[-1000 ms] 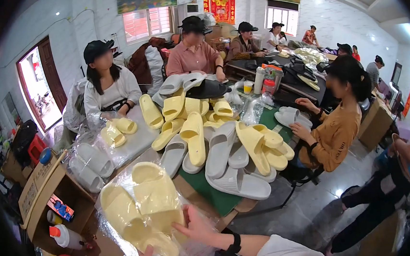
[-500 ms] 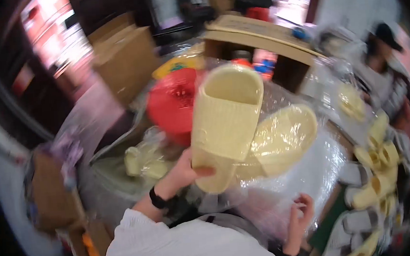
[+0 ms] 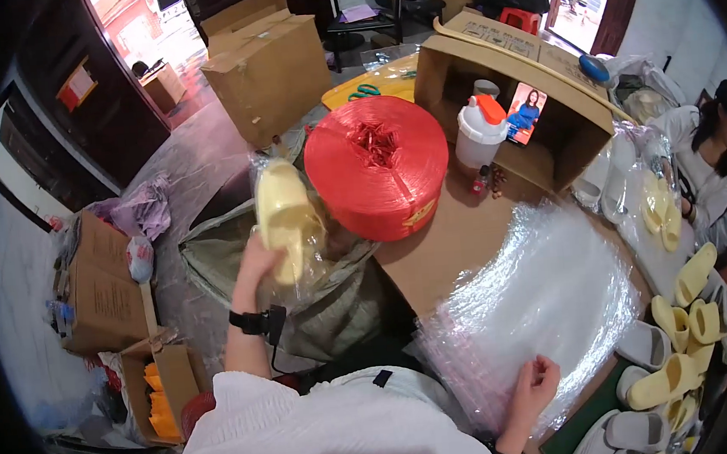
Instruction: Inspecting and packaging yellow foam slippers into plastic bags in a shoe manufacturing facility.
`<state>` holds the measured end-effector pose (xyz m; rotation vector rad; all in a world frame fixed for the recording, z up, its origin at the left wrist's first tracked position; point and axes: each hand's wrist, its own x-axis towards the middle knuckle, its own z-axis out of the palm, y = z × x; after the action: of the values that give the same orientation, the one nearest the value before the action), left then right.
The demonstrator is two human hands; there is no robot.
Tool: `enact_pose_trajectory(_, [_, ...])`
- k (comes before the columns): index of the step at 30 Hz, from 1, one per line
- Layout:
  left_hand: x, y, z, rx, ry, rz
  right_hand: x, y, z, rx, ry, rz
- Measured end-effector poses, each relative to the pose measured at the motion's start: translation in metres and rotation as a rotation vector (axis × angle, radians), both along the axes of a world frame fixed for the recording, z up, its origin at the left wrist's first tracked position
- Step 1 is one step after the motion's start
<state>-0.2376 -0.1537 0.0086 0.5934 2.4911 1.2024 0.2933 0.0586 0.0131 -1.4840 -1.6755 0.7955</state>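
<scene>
My left hand (image 3: 257, 261) grips a clear plastic bag holding pale yellow slippers (image 3: 286, 218), raised over the open mouth of a grey-green woven sack (image 3: 212, 256) on the floor. My right hand (image 3: 536, 384) rests with curled fingers on a stack of clear plastic bags (image 3: 548, 298) spread on the brown tabletop (image 3: 450, 246). A large red spool of plastic twine (image 3: 377, 166) stands just right of the bagged slippers.
An open cardboard box (image 3: 530, 69) holds a white bottle with a red lid (image 3: 482, 129) and a phone. Yellow and grey slippers (image 3: 687, 321) lie at the right, where a person in a black cap (image 3: 716, 148) sits. Cardboard boxes (image 3: 270, 68) stand on the floor.
My view has swung from the slipper table to my left side. The bagged slippers have moved left and down toward the sack. My right hand has settled on the plastic bags.
</scene>
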Motion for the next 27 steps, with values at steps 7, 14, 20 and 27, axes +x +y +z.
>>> enact_pose_trajectory(7, [-0.053,0.052,-0.07,-0.088,-0.291,-0.089,0.002,-0.001,-0.006,0.056,-0.026,0.005])
enact_pose_trajectory(14, [-0.081,0.085,-0.13,-0.353,-0.254,-0.245,-0.005,0.001,-0.001,0.153,-0.032,-0.051])
enact_pose_trajectory(20, [-0.072,0.095,-0.087,-0.735,0.684,0.005,0.003,0.001,0.007,0.169,-0.117,0.015])
enact_pose_trajectory(27, [0.125,0.111,0.128,0.162,-0.115,-0.736,0.008,-0.002,-0.001,0.219,-0.14,0.011])
